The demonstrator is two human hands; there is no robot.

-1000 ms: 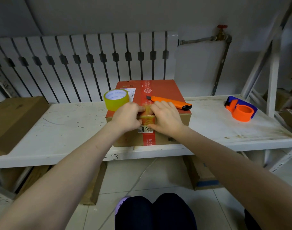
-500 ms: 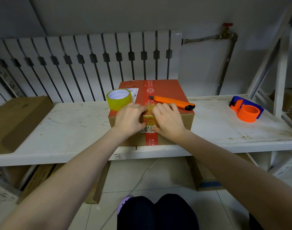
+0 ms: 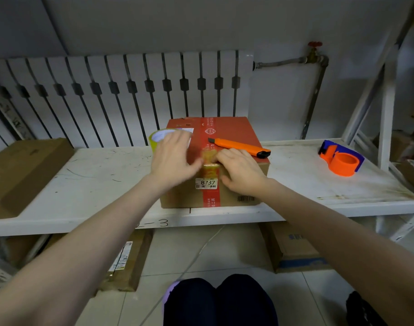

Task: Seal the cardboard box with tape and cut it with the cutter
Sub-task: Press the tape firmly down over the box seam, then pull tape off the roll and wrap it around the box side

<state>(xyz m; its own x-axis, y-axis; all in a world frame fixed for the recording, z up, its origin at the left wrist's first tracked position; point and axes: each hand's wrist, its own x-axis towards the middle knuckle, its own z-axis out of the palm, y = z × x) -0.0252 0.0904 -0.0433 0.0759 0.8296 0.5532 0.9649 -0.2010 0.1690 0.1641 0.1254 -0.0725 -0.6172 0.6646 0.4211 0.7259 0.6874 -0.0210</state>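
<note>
A cardboard box [image 3: 243, 191] with a red top and a red centre stripe stands on the white shelf [image 3: 88, 184]. A yellowish tape strip [image 3: 209, 170] runs over its near top edge. My right hand [image 3: 241, 171] presses this strip at the edge with bent fingers. My left hand [image 3: 173, 158], blurred and with fingers spread, hovers over the box's left side, partly hiding the yellow tape roll [image 3: 157, 137]. An orange cutter [image 3: 239, 147] lies on the box top, behind my right hand.
An orange and blue tape dispenser [image 3: 341, 158] sits at the shelf's right. A flat brown carton [image 3: 20, 170] lies at the left. A radiator [image 3: 121, 95] stands behind. More cartons [image 3: 293, 250] rest on the floor below, and my knees [image 3: 220, 302] show at the bottom.
My left hand has lifted off the tape strip and moved left and back towards the tape roll. My right hand stays pressing the strip at the box edge.
</note>
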